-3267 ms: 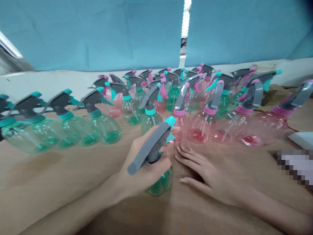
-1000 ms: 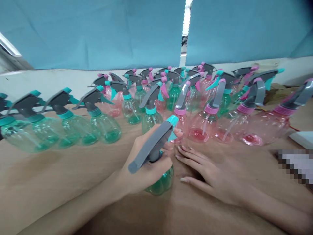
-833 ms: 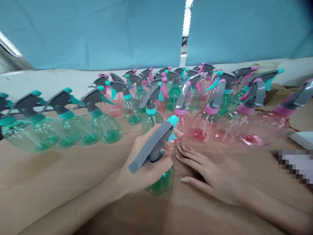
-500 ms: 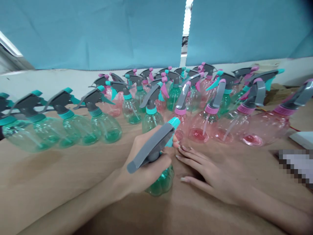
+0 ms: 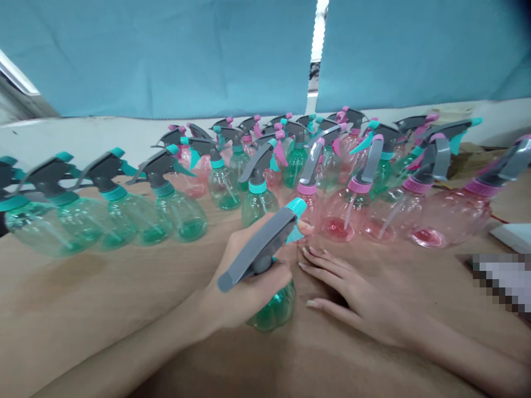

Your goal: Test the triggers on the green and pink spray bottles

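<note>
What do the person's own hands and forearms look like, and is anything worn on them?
The left hand and right hand are bare, with no gloves or rings visible. The left forearm and right forearm show no sleeve or watch. The right thumbnail extends past its fingertip.

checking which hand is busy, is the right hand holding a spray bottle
No, the right hand lies on the tabletop, while the left hand grips a green spray bottle.
</note>
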`<move>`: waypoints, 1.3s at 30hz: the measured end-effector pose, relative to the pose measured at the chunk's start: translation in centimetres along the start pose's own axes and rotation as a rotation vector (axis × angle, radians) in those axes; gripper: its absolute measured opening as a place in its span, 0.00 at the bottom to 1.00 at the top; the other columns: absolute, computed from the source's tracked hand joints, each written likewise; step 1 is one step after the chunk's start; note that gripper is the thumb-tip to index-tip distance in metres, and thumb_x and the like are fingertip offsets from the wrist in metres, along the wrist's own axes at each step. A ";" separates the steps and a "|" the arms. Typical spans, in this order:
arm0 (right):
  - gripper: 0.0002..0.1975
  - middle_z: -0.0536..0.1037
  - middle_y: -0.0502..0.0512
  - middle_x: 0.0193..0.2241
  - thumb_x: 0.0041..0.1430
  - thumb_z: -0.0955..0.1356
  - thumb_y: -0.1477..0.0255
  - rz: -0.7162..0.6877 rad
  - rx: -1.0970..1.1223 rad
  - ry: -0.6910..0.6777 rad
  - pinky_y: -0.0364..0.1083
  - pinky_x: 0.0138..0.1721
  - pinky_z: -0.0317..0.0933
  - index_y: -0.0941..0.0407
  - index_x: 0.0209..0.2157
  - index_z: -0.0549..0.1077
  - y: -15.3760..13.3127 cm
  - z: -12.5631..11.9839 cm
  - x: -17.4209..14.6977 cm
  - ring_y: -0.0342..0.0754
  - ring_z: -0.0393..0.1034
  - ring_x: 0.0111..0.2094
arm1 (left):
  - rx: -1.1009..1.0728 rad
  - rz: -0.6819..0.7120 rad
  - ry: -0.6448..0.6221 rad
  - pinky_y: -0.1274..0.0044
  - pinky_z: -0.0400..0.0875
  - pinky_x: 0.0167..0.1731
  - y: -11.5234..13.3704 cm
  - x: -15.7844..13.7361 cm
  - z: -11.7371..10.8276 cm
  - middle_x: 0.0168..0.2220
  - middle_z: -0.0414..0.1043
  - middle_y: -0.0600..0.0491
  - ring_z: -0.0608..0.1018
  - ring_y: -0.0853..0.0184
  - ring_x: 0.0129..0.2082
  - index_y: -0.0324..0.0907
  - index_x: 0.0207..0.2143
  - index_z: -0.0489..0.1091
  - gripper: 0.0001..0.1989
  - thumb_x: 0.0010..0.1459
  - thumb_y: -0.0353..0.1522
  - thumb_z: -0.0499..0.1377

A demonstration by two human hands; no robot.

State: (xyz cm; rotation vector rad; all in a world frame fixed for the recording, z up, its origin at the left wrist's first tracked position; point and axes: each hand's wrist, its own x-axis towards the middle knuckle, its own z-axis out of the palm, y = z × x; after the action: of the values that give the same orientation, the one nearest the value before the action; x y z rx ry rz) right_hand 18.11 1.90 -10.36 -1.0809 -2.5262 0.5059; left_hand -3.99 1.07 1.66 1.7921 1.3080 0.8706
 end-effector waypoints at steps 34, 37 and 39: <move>0.31 0.56 0.54 0.67 0.68 0.61 0.55 -0.009 -0.145 -0.029 0.60 0.62 0.57 0.54 0.67 0.56 -0.1 -0.2 0.1 0.56 0.49 0.67 | 0.058 0.119 -0.052 0.79 0.65 0.19 -1.2 0.6 -0.3 0.21 0.67 0.61 0.69 0.69 0.19 0.50 0.49 0.72 0.25 0.46 0.29 0.53; 0.31 0.57 0.55 0.67 0.68 0.61 0.55 -0.008 -0.134 -0.023 0.60 0.62 0.57 0.53 0.66 0.57 -0.2 -0.3 0.1 0.57 0.50 0.67 | 0.039 0.128 -0.061 0.79 0.64 0.19 -1.2 0.6 -0.3 0.21 0.66 0.61 0.69 0.69 0.19 0.50 0.50 0.71 0.28 0.45 0.28 0.52; 0.31 0.58 0.55 0.66 0.67 0.62 0.55 -0.010 -0.133 -0.022 0.59 0.62 0.57 0.54 0.66 0.58 -0.2 -0.3 0.1 0.57 0.51 0.67 | 0.024 0.123 -0.071 0.79 0.62 0.19 -1.3 0.6 -0.3 0.20 0.65 0.61 0.69 0.68 0.19 0.50 0.51 0.71 0.28 0.45 0.28 0.52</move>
State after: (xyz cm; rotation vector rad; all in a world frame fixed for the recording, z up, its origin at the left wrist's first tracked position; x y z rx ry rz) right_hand 18.07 1.86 -9.98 -1.1141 -2.6144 0.3532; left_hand -4.66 1.90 0.76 1.9213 1.1779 0.8526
